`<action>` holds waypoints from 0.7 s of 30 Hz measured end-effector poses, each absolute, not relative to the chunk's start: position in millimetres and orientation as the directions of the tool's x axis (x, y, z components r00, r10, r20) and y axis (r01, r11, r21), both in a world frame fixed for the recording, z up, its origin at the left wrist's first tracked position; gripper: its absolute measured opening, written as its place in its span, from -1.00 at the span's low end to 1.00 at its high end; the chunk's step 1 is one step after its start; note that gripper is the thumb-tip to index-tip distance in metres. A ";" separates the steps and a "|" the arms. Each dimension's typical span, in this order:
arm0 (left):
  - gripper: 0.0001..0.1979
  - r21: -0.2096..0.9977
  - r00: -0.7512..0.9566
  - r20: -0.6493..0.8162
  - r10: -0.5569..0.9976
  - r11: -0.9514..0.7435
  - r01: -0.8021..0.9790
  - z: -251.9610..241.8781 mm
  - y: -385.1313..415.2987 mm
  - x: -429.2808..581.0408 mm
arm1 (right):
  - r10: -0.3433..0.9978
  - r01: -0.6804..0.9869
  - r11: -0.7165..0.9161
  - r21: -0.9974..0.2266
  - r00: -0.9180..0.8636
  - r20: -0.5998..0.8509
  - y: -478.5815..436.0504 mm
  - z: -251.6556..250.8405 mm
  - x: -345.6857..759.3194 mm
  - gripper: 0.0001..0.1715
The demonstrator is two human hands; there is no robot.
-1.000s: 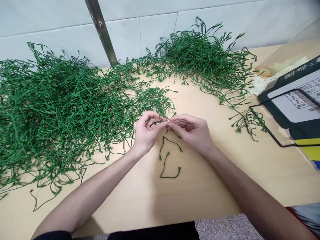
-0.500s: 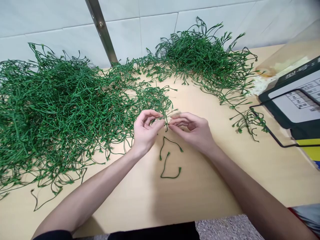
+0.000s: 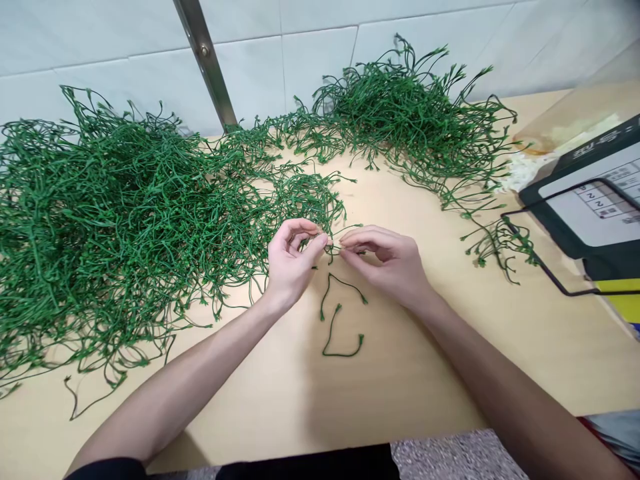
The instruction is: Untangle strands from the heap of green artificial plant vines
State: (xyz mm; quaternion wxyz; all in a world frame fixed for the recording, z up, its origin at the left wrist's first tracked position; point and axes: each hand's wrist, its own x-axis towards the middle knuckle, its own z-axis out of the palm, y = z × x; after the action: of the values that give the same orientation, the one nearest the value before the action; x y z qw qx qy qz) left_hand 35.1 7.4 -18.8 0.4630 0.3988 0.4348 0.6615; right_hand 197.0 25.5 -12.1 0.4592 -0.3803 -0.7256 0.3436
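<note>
My left hand (image 3: 293, 260) and my right hand (image 3: 387, 260) meet fingertip to fingertip above the middle of the wooden table (image 3: 400, 373). Both are pinched on a thin green plastic stem (image 3: 336, 248) held between them. Just below the hands lie two loose green stems (image 3: 340, 320) on the bare wood. A large heap of the same green stems (image 3: 115, 220) fills the left side, its fringe reaching my left hand. A second, smaller heap (image 3: 410, 127) sits at the back right against the tiled wall.
A slanted metal bar (image 3: 205, 60) rises from behind the heaps. At the right edge stands a dark box with a printed label (image 3: 590, 200), a black wire loop (image 3: 545, 267), a clear bag of pale shreds (image 3: 565, 127), and a yellow item (image 3: 623, 300).
The hands have stayed together in the same spot, with only small finger shifts on the stem. The heaps and loose stems have not moved.
</note>
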 end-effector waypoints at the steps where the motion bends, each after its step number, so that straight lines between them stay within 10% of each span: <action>1: -0.71 0.946 -0.244 0.119 0.962 -0.185 -0.266 -18.8 7.2 35.0 | 0.860 0.247 0.493 -0.834 -0.284 0.424 26.0 -12.5 197.5 -0.96; 21: -0.62 0.934 -0.138 0.046 0.989 -0.092 -0.347 -14.4 4.0 35.9 | 0.754 0.265 0.628 -0.732 -0.439 0.488 23.9 -11.3 198.5 -0.66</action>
State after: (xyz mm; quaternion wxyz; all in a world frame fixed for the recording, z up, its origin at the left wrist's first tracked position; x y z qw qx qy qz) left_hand 35.9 4.0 -14.4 0.5304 0.3866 0.4156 0.6296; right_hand 198.5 23.9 -11.3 0.4221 -0.3196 -0.7973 0.2900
